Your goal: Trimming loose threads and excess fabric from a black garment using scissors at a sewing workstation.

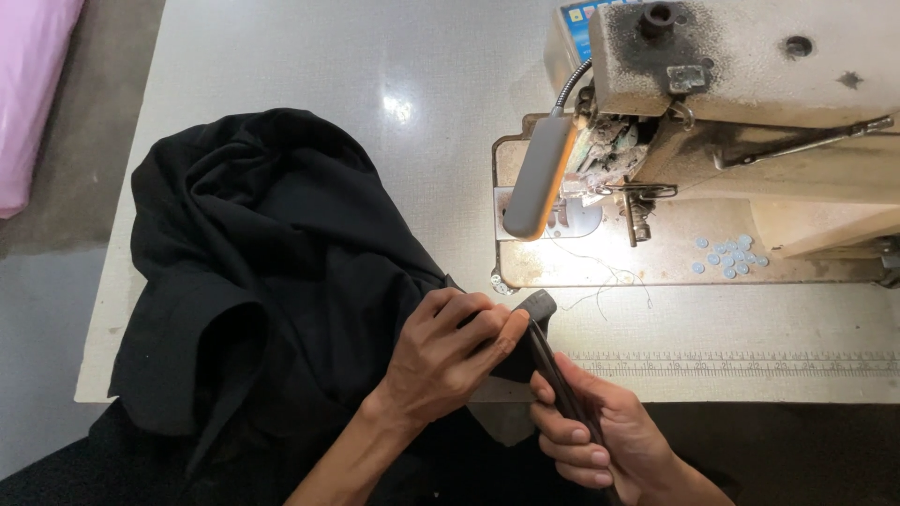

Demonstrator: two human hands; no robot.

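A black garment (262, 272) lies bunched on the white table (309, 66), spilling over its near edge. My left hand (448, 354) pinches a small folded part of the black fabric near the table's front. Just to its right, my right hand (600, 436) grips a narrow dark strip of the same garment (546, 361), holding it taut up toward the left hand's fingertips. Both hands sit in front of the sewing machine (750, 103), a short way from its needle area (639, 211).
The worn cream sewing machine fills the upper right, with a lit grey lamp (536, 178) on a flexible neck. Several small pale-blue buttons (727, 255) lie on the machine bed. A ruler strip (731, 364) runs along the table's front edge. Pink cloth (33, 94) is at far left.
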